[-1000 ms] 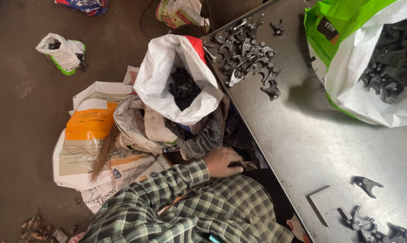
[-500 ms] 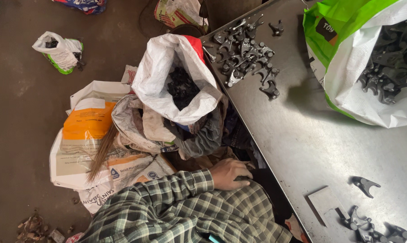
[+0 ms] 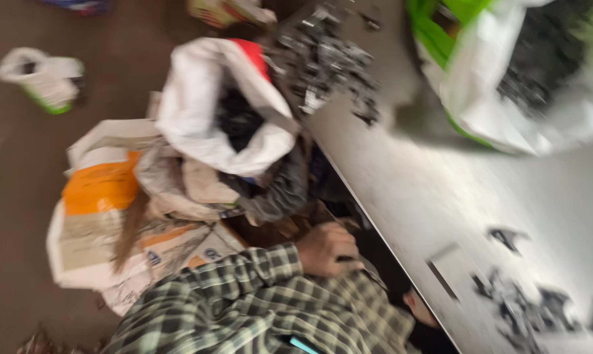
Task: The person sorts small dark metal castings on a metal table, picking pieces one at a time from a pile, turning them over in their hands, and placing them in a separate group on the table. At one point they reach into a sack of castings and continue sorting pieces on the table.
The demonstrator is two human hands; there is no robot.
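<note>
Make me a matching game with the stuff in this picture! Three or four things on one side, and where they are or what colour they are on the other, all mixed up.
Things:
1. white sack
2. green and white bag
3. left hand
4. pile of dark metal parts

Places or colours:
A. on the grey table, far right
B. beside the table edge, at a plaid sleeve's end
C. on the floor, open, dark pieces inside
D. on the table's far corner

Pairs: 1-C, 2-A, 3-B, 4-D

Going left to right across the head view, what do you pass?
Small white bag on the floor → orange and white sack → open white sack of dark parts → hand → metal table → green and white bag
</note>
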